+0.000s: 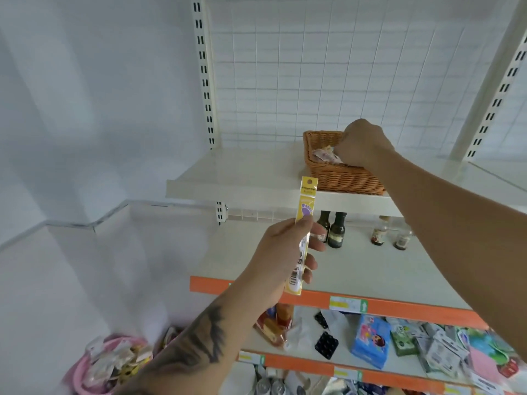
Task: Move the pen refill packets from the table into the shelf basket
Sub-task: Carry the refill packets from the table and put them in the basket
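A long, narrow yellow pen refill packet (302,238) with a purple footprint mark and a barcode is held nearly upright in the left hand (285,252), pinched between the thumb on its front face and the curled fingers (316,246) behind it. The packet is positioned in the air in front of the shelving unit, its top end overlapping the front edge of the white upper shelf (242,178) in the view, and it is well apart from the basket. A brown woven wicker basket (342,178) is seated on that upper shelf, close to its front edge. The right hand (365,143) is lowered into the basket over its near right rim, with the fingers curled downward; the fingertips are hidden behind the hand, so it cannot be told whether anything is gripped. Pale refill packets (323,155) are seen lying inside the basket, just beside the right hand. A white wire grid panel (328,67) is mounted behind the upper shelf. Dark glass bottles (336,230) are stood at the back of the middle shelf, whose front edge is fitted with an orange strip (399,309). Assorted packaged goods (370,343) are laid on the shelf below. A pink basket (94,363) filled with small packets is visible at the lower left.
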The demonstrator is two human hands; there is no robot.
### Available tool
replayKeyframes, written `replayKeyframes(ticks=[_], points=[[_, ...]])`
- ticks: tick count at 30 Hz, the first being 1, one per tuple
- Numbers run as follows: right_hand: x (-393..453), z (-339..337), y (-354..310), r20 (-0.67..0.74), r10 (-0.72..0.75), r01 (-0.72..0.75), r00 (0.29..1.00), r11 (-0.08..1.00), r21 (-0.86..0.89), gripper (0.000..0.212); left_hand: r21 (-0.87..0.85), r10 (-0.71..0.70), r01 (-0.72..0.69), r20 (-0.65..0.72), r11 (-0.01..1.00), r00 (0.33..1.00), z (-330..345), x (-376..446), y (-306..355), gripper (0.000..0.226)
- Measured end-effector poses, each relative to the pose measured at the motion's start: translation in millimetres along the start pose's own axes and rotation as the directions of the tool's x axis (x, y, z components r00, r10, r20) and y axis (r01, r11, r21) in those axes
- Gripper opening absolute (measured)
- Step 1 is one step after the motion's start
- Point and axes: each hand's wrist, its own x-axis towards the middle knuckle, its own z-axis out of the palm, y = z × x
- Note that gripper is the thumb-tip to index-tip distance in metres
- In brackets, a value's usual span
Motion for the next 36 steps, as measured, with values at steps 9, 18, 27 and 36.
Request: replayKeyframes(ticks=[9, 18, 27, 36], points=[[-133.4, 6.2, 15.0, -0.415, -0.340, 0.494, 0.844, 0.795, 0.353, 0.009, -0.138, -0.011, 0.006, -0.030, 0.990, 1.000, 18.3, 27.3, 16.8, 0.059], [-184.7, 36.3, 41.4, -0.371, -0.375, 0.520, 0.849, 0.717, 0.465, 0.021, -0.154, 0.119, -0.136, -0.114, 0.979, 0.986, 48.9, 33.8, 23.8, 0.031], [-102.8, -33.6, 20.6, -0.264, -0.239, 0.348, 0.935, 0.769, 0.537, 0.014, 0.324, 0.473, -0.415, -0.125, 0.850, 0.872, 24.7, 51.9, 36.6, 0.019], [19.3, -35.3, 10.1, 0.132, -0.153, 0.134, 0.979, 0.981, 0.137, 0.012, 0.985, 0.555, -0.110, 0.167, -0.135, 0.815, -45.2, 93.2, -16.3, 0.068]])
